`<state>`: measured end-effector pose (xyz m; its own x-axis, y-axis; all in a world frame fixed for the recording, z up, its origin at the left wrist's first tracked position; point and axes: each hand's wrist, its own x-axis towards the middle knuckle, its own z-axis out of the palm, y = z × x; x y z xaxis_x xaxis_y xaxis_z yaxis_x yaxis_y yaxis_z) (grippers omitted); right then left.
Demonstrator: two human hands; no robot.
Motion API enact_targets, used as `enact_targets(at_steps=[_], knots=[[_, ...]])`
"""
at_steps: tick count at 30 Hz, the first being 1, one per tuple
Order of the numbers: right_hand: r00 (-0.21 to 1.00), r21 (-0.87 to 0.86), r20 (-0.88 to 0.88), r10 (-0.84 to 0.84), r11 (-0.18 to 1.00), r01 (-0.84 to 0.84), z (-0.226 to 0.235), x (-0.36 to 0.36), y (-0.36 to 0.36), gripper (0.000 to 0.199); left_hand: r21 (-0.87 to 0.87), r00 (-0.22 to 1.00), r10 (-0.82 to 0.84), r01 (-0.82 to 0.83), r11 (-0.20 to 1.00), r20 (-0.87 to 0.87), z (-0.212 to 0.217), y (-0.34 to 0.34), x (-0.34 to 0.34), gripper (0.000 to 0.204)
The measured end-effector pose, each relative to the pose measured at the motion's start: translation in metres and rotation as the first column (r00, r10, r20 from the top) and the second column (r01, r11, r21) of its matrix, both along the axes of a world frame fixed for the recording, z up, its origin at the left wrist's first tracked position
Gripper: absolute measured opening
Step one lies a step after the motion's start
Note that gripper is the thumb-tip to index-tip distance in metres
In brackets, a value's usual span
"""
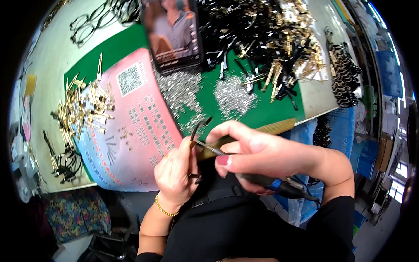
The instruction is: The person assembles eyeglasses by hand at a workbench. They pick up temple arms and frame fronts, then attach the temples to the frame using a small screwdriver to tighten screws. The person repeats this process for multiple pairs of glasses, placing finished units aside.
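Observation:
In front of my body, my left hand (pixel 173 177) is closed around a dark eyeglass frame (pixel 200 125); most of the frame is hidden by the fingers. My right hand (pixel 262 150) grips a black and blue electric screwdriver (pixel 284 188), its cable trailing to the right. The thin bit (pixel 208 147) points left and meets the frame beside my left fingertips. Whether a screw sits at its tip is too small to tell. Just beyond my hands lie two heaps of small silver metal parts (pixel 235 97) on a green mat (pixel 273 114).
A phone (pixel 197 59) showing a video stands behind the silver heaps. Black and gold temple arms (pixel 301 43) pile up at the far right. On the left, a pink printed sheet (pixel 150 126) carries gold temple arms (pixel 85 107). Eyeglass frames (pixel 94 24) lie far left.

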<state>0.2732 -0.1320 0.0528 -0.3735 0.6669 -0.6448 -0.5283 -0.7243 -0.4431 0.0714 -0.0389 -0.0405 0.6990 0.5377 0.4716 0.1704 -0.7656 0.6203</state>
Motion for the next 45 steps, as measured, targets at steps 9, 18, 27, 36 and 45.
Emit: enact_targets(at_steps=[9, 18, 27, 36, 45], knots=[[0.103, 0.235, 0.971, -0.215, 0.793, -0.562, 0.014, 0.032, -0.003, 0.050, -0.486, 0.963, 0.268, -0.235, 0.841, -0.002, 0.013, 0.023, -0.029, 0.022], [-0.678, 0.082, 0.638, -0.364, 0.908, -0.410, 0.005, 0.132, 0.111, 0.023, -0.528, 0.918, 0.374, -0.253, 0.811, 0.134, -0.006, 0.040, -0.028, 0.025], [0.007, 0.588, 0.799, -0.601, 0.779, -0.217, 0.043, 0.076, 0.047, 0.020, -0.583, 0.843, 0.416, -0.158, 0.797, 0.341, -0.010, 0.042, -0.042, 0.033], [0.646, 0.269, 0.740, 0.185, 0.800, -0.537, -0.030, -0.036, -0.011, 0.039, -0.553, 0.966, 0.235, -0.136, 0.822, 0.112, 0.004, 0.031, -0.033, 0.024], [-0.282, -0.053, 0.942, -0.182, 0.749, -0.660, -0.018, -0.022, -0.017, 0.044, -0.389, 0.996, -0.091, 0.075, 0.918, -0.022, 0.007, 0.059, -0.021, 0.022]])
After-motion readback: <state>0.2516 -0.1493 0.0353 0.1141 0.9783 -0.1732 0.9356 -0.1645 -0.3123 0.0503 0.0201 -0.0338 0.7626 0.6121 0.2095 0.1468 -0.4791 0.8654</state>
